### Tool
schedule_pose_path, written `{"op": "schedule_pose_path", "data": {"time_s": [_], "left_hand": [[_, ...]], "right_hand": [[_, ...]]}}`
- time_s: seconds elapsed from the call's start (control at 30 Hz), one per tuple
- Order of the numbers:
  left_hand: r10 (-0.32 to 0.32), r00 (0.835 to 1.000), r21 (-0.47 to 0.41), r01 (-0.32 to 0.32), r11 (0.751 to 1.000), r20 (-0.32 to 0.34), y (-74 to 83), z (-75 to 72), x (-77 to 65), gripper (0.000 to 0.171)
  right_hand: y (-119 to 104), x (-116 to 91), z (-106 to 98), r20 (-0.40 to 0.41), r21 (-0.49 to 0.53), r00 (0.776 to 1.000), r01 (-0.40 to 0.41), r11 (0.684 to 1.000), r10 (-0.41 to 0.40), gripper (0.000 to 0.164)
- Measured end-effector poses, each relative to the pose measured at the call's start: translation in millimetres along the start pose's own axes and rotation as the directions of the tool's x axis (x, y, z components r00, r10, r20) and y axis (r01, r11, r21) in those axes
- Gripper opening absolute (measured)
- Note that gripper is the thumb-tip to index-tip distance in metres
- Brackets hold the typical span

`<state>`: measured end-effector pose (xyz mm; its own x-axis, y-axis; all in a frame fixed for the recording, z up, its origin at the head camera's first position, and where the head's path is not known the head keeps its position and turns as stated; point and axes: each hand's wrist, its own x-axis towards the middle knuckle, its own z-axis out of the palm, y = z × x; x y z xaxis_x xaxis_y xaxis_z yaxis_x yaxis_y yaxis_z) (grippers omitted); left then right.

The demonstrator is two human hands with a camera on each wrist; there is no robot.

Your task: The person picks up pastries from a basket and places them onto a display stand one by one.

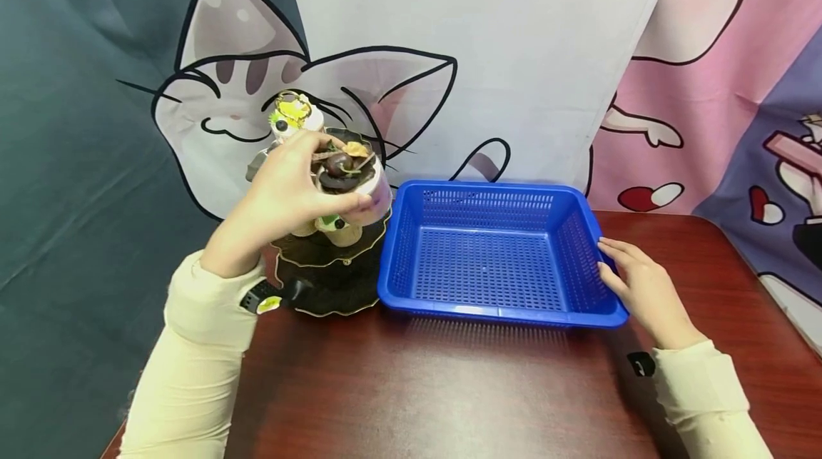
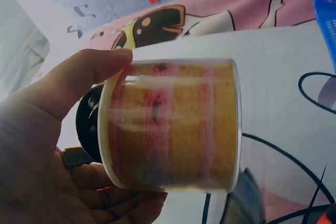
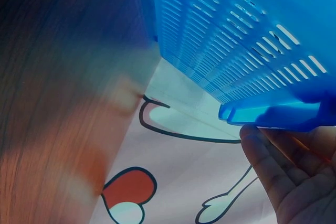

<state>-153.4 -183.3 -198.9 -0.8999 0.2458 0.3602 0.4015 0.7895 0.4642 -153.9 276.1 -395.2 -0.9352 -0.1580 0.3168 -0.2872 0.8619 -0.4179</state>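
In the head view my left hand grips a clear cup of layered cake near its top, thumb on one side and fingers on the other. Dark chocolate topping covers the cake. The left wrist view shows pink and yellow layers through the wall of the cake cup. My right hand holds the right rim of a blue plastic basket. From the right wrist camera, the fingertips touch the underside of the rim. Only bare perforated floor shows inside the basket.
Left of the basket stands a tiered black stand with wavy gold edges. Another cake cup with yellow topping is at its top, and a smaller cake cup sits below. A cartoon cloth hangs behind the brown table.
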Motion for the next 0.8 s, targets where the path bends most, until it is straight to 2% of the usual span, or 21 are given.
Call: {"op": "schedule_pose_path", "data": {"time_s": [0.23,0.47,0.63,0.8], "left_hand": [[-0.052,0.998,0.010,0.052,0.999,-0.017,-5.2,-20.3,3.4,0.067],[-0.115,0.993,0.080,0.115,0.990,-0.002,-13.7,-39.0,10.6,0.070],[-0.170,0.985,0.124,0.167,0.978,0.014,-24.7,-46.7,15.7,0.073],[-0.191,0.981,0.156,0.187,0.970,0.015,-36.4,-48.9,20.2,0.069]], "right_hand": [[0.4,-0.4,-0.9,0.002,0.000,1.000,-0.001,1.000,0.001,0.044],[0.5,-0.5,-0.3,0.003,0.001,1.000,-0.002,1.000,0.002,0.043],[0.7,0.0,-0.6,0.012,0.005,1.000,-0.008,1.000,0.008,0.044],[-0.1,0.1,-0.9,0.022,0.002,1.000,-0.013,1.000,0.013,0.045]]}}
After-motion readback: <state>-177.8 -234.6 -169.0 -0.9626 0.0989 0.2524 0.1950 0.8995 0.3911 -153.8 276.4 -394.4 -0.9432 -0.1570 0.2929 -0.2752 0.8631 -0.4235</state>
